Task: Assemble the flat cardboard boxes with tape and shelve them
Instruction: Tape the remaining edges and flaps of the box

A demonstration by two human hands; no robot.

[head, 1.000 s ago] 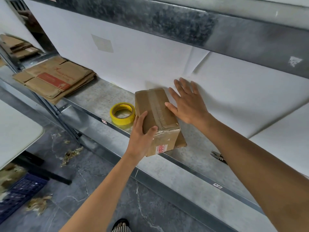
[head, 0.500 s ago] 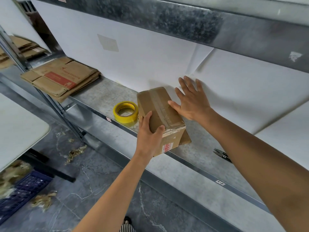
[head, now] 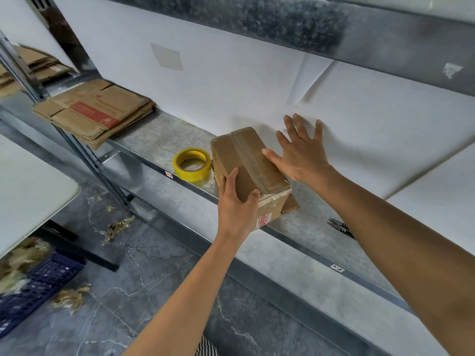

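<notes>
the near end of the taped box (head: 246,165) is gripped by the left hand (head: 236,209). the box is seated at the front edge of the shelf (head: 159,140). the right hand (head: 300,152) is laid flat against its side, fingers spread. beyond the tape roll (head: 191,164), a stack of flat boxes (head: 95,111) is judged left to assemble.
</notes>
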